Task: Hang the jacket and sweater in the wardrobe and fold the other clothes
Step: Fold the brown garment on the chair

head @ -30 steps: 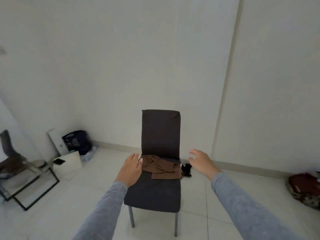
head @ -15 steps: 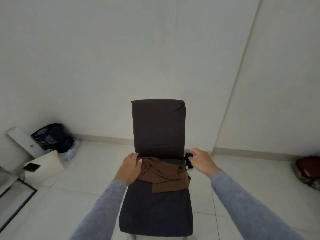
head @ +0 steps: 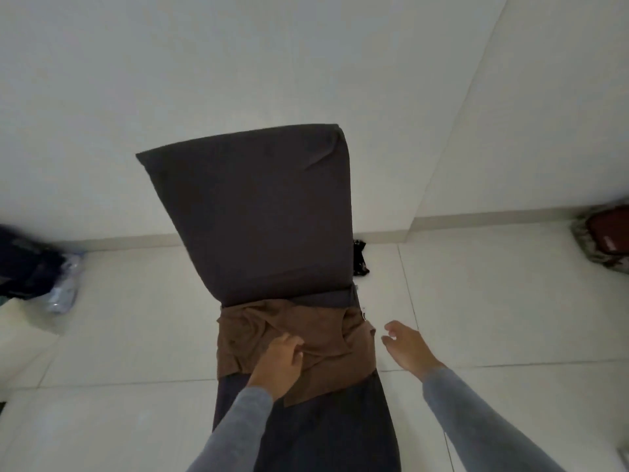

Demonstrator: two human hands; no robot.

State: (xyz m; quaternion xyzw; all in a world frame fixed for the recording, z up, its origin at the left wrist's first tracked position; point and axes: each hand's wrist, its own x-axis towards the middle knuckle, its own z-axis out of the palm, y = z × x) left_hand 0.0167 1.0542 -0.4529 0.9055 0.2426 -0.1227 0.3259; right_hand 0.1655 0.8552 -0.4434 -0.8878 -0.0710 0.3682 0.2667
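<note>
A crumpled brown garment [head: 306, 335] lies on the seat of a dark grey chair [head: 258, 212], against the backrest. My left hand [head: 277, 364] rests on the garment's middle with its fingers curled into the cloth, pinching a fold. My right hand [head: 406, 347] hovers just off the chair's right edge, beside the garment, fingers spread and holding nothing. Both sleeves are grey.
A small black item [head: 359, 258] lies on the white tiled floor behind the chair. A dark bag and a plastic bag [head: 41, 270] sit at the far left by the wall. A dark red bag [head: 606, 236] lies at the far right.
I have come much closer to the chair. My left hand moved from the garment's left edge onto its middle and pinched the cloth. My right hand came down beside the garment's right edge.
</note>
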